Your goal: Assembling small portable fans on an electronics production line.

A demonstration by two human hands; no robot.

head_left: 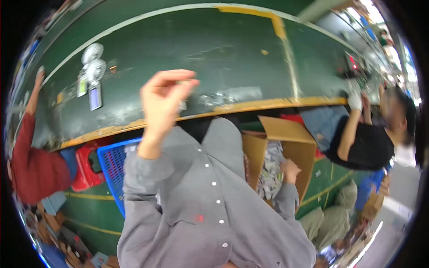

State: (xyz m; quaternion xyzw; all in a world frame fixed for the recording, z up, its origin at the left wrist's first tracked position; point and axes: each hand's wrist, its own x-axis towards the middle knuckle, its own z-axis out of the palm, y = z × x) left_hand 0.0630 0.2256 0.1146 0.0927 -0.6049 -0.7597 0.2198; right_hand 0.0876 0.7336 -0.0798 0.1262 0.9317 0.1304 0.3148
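My left hand (pixel 161 100) is raised over the bench's near edge, its thumb and fingers drawn together in a pinch. Whatever may lie between those fingertips is too small to make out. My right hand (pixel 290 170) reaches into an open cardboard box (pixel 304 161) beside my right thigh. Its fingers are curled against the box's contents, small grey-white pieces in crumpled clear wrapping (pixel 270 174); the fingertips are hidden. Two small white handheld fans (pixel 94 70) lie at the left on the green bench top (pixel 178 40), one with a purple handle end.
Clear plastic bags (pixel 232 95) lie along the bench's worn wooden edge (pixel 263 104). A blue plastic basket (pixel 111 167) and a red stool (pixel 87 167) stand at my left. One person in dark red (pixel 42 165) sits at far left, another in black (pixel 364 140) at right.
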